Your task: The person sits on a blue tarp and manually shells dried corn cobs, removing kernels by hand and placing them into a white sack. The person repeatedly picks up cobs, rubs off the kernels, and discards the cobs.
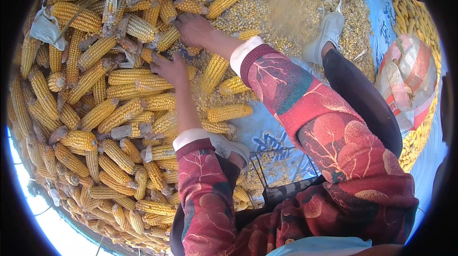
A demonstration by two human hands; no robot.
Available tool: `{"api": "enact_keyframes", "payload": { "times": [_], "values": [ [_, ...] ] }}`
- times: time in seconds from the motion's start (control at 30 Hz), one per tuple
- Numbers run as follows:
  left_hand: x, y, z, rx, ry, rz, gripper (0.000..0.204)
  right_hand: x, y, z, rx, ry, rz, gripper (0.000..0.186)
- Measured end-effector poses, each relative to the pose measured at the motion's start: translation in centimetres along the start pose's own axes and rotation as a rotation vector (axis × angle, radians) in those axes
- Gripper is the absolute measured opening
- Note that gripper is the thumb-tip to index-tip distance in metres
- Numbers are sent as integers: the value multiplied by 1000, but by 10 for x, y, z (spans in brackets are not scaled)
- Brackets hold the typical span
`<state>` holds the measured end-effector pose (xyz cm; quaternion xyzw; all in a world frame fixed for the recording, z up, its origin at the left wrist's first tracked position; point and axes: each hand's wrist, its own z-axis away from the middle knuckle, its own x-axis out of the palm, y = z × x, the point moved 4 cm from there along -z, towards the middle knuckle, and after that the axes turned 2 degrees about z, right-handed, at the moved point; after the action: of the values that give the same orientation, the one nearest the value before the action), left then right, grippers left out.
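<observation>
Yellow corn cobs [126, 116], most with their kernels on, fill the left side of the head view in a deep heap from the upper edge to the lower left. Loose kernels [260, 22] spread across the upper middle, and patches of a blue sheet [260, 117] show at the centre. Judging by this, the handling of the cobs is only partly done: a fair layer of kernels lies loose, yet the large heap looks mostly left to work through. How much is finished, I cannot tell.

Both hands are at the heap's edge, above and left of centre. The left hand [171, 67] is partly open, fingers bent over the cobs beneath; whether it grips one is unclear. The right hand [195, 31], just above and to the right, reaches toward the cobs with fingers curled and partly hidden, so I cannot tell if anything is held. A red-and-white sack [405, 74] stands at the right.
</observation>
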<state>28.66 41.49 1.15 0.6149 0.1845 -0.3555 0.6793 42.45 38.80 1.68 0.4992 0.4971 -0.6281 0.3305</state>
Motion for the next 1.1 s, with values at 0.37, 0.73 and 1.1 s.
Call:
{"api": "enact_keyframes", "payload": {
  "times": [0.37,0.73,1.1],
  "values": [
    [-1,-19,-37,-156,-84,-56,83,-11,16,3,14,-309,42,52],
    [45,-20,55,-58,-418,467,54,-35,62,163,203,-631,-224,60],
    [37,20,68,109,-360,475,36,-30,62,194,153,-365,115,51]
  ]
}}
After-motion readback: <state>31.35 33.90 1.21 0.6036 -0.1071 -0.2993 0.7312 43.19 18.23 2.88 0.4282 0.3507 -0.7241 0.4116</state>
